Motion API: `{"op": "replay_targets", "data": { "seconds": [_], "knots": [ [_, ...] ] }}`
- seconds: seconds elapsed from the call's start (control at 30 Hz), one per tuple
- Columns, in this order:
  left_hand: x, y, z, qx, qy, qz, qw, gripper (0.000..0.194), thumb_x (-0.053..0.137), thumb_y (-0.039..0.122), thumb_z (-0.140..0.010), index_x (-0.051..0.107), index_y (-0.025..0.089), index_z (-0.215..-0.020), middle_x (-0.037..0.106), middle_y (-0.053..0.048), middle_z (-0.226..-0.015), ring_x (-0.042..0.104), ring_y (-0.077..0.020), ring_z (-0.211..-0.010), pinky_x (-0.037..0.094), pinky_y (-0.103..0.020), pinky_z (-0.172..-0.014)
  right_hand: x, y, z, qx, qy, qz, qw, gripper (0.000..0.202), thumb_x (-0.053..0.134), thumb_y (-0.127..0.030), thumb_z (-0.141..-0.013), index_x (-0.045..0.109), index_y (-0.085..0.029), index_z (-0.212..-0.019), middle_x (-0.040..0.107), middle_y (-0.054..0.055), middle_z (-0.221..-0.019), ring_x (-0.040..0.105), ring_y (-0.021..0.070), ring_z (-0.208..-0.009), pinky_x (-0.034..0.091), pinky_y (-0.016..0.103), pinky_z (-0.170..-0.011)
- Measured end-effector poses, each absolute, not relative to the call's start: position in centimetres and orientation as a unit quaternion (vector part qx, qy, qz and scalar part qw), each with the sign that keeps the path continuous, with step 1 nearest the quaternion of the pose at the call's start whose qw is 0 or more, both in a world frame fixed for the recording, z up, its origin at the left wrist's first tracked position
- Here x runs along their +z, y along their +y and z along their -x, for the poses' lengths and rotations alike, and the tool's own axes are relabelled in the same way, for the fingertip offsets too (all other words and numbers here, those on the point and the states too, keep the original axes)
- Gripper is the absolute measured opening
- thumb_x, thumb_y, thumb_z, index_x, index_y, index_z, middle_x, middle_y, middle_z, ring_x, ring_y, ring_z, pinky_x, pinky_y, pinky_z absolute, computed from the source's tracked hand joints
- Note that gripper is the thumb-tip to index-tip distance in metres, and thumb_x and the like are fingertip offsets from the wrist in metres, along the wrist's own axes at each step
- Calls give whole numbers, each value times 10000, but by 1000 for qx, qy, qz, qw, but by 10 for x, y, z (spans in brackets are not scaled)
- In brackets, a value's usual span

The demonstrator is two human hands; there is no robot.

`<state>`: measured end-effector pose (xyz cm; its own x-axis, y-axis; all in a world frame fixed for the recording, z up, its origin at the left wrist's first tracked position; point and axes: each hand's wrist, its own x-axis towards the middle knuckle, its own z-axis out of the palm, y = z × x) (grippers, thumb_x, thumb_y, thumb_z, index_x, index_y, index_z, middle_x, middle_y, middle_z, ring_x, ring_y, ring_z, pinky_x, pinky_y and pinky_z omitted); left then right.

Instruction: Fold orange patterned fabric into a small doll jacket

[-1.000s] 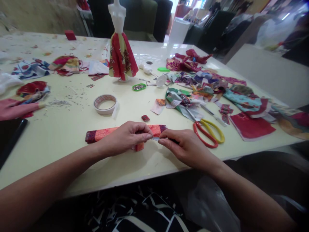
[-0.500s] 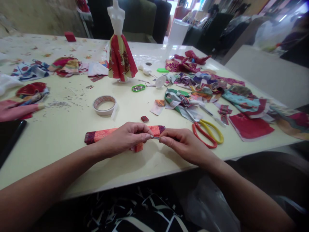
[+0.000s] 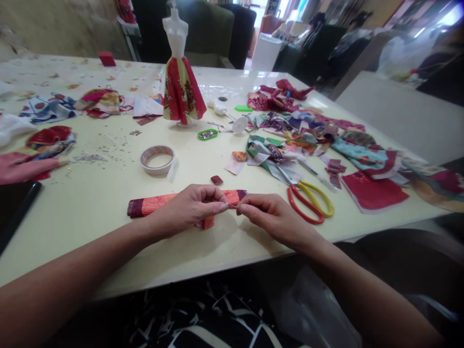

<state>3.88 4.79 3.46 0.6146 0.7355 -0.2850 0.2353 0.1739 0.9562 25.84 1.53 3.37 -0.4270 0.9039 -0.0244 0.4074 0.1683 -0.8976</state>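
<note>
Both hands pinch at one thin grey sliver, right over the near edge of the worktop!
And what a tiny thing this thin grey sliver [image 3: 232,206] is: likely light, easily dropped, perhaps stiff, though it's too small to be sure; the ends look the place to grip, fingertips only. It spans the narrow gap between the left hand [image 3: 203,205] and the right hand [image 3: 266,212], each clamped on an end. Just beyond lies a folded orange-and-purple cloth [image 3: 155,204], partly behind the left hand, on the worktop [image 3: 195,251]; red-and-yellow scissors [image 3: 306,205] sit to the right, nearer the right corner.
</note>
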Motion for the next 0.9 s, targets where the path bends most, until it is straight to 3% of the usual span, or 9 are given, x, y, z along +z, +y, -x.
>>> {"op": "replay_targets", "data": {
  "seconds": [0.5,0.9],
  "knots": [
    [31,46,-40,242,433,-523,693,266,715,393,-784,631,151,-855,537,34,-516,422,-55,-428,339,-156,-426,34,10,-255,372,-740,460,320,187,557,-305,-970,710,-197,-976,680,-26,-849,561,100,-730,407,198,-681],
    [28,46,-41,253,437,-521,688,266,742,390,-772,629,154,-819,539,33,-502,441,-60,-423,351,-155,-419,33,8,-253,368,-743,462,315,219,549,-320,-972,704,-171,-929,669,-14,-809,553,107,-711,408,211,-657]
  ]
}}
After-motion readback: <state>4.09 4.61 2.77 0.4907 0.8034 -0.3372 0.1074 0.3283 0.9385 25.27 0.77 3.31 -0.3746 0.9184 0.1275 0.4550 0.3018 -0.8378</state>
